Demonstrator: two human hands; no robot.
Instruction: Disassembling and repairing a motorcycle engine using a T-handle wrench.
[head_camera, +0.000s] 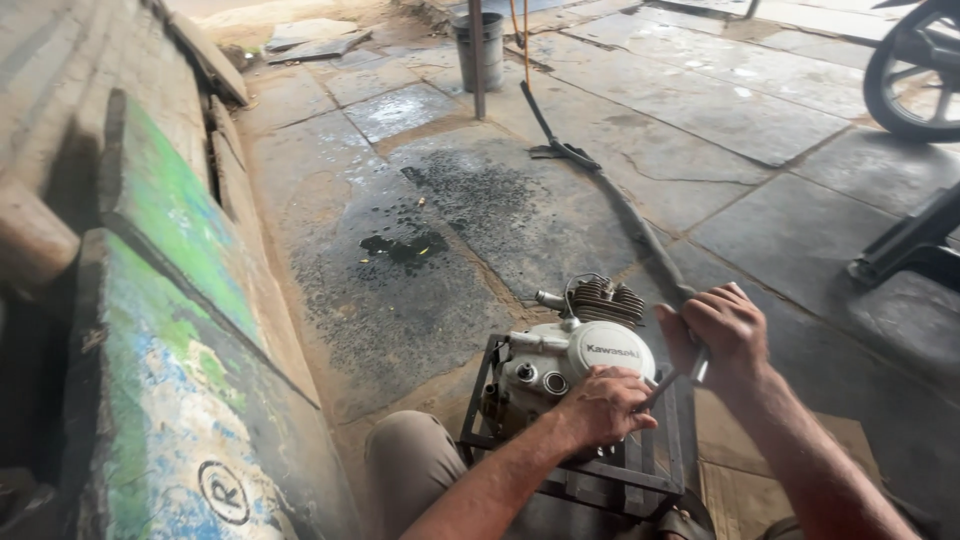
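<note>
A small grey motorcycle engine (560, 360) with a round white side cover and a finned cylinder sits in a black metal frame stand (640, 478) between my knees. My left hand (600, 405) rests on the engine's side case, below the round cover, fingers curled against it. My right hand (722, 335) is closed around the handle of a metal tool (672, 382) whose shaft slants down-left toward the engine, ending near my left hand. The tool's tip is hidden behind my left hand.
The floor is stone slabs with a dark oil stain (405, 245). A painted green and blue board (170, 330) leans at the left. A black hose (620, 205) runs back toward a grey bucket (480, 50) and a post. A motorcycle wheel (915, 70) and stand are at the right.
</note>
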